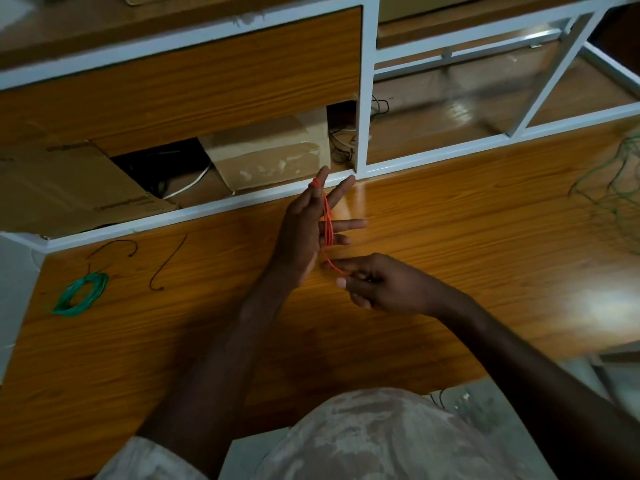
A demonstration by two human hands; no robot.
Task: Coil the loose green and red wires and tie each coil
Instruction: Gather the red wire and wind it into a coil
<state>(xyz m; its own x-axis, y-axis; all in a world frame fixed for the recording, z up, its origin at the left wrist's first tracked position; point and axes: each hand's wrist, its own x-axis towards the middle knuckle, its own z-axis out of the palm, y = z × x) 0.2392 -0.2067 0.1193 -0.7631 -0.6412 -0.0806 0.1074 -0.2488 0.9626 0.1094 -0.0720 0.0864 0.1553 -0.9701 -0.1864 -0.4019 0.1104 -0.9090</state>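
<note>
1. The left hand stood spread, red wire looped around its fingers.
2. The right hand pinched the wire's tail.
3. A green coil lay left on the table; loose green wire right.

A single wide-angle view is taken from the person's head, directed forward and steeply down onto the orange wood-grain surface. The two hands are seen close, near frame centre. The white metal-framed shelf unit is met toward 12 o'clock, its lines bent by the lens. No second view is given.
</note>
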